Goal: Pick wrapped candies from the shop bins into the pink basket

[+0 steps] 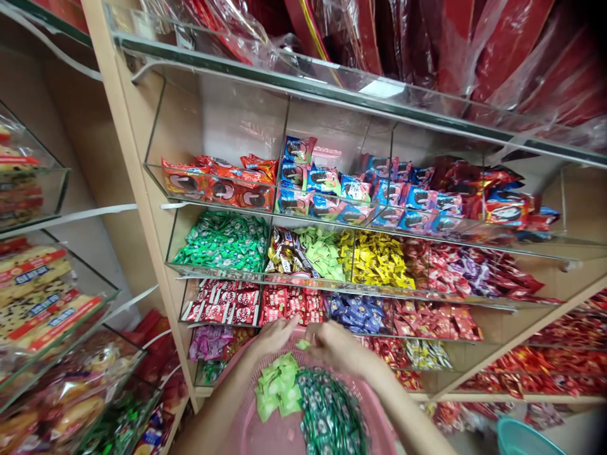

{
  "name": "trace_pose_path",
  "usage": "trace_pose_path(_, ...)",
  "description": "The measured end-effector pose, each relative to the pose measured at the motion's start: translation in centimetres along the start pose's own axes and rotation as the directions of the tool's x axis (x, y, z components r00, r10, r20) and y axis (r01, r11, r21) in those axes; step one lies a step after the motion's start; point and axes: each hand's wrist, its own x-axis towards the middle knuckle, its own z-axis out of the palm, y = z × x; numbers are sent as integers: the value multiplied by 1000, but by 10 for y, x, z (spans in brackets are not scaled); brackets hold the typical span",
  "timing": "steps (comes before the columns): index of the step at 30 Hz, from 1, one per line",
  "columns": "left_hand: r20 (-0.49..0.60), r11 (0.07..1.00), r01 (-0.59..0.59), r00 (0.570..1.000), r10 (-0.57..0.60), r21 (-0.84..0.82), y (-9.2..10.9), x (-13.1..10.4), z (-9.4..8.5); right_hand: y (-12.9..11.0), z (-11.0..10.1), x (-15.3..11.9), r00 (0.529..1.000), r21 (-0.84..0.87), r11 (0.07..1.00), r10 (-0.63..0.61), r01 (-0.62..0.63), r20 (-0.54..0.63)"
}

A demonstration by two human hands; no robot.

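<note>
Two hands, left hand (276, 335) and curled right hand (332, 346), are at the pink basket (279, 437)'s far rim, one pale-green packet (303, 344) by the right; I cannot tell either grip. Loose light-green packets (277, 387) lie inside left, dark-green sweets (329, 411) right; stocked shelving (130, 158) stands beyond.

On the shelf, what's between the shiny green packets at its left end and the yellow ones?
The head view shows brown packets beside the shiny green packets, then light green packets nearer the yellow packets.
</note>
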Motion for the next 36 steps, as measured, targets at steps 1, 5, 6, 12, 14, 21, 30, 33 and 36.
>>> trace_pose_path(1, 7, 1000, -5, 1000, 5, 0, -1, 0, 0, 3, 22, 2, 999, -20, 999, 28, -28, 38)
trace_pose_path(5, 3, 1000, -8, 1000, 9, -4, -1, -1, 0, 14, 98, 21, 991, -159, 982, 115, -104, 64)
trace_pose_path(6, 0, 1000, -10, 1000, 10, -5, -1, -2, -1, 15, 110, 26, 990, -197, 973, 132, -120, 50)
trace_pose_path(12, 11, 1000, -3, 1000, 4, -20, 0, -3, -1, 13, 137, 42, 985, -338, 929, 173, -153, 28)
trace_pose_path(14, 7, 1000, -1, 1000, 1, -23, 0, -3, -1, 14, 141, 41, 983, -314, 935, 181, -167, 16)
trace_pose_path(21, 5, 1000, -28, 1000, 28, -12, -2, -1, 0, 28, 144, 19, 957, 24, 967, 256, -255, -136)
trace_pose_path(30, -11, 998, -42, 999, 42, 38, 2, -5, -3, 36, 146, 17, 912, 329, 918, 315, -222, -264)
trace_pose_path(33, -10, 997, -52, 999, 53, 55, 5, -6, -4, 36, 152, 18, 911, 349, 916, 305, -200, -278)
trace_pose_path(36, -20, 996, -50, 998, 52, 78, 5, -5, -3, 36, 154, 19, 902, 358, 916, 299, -180, -312)
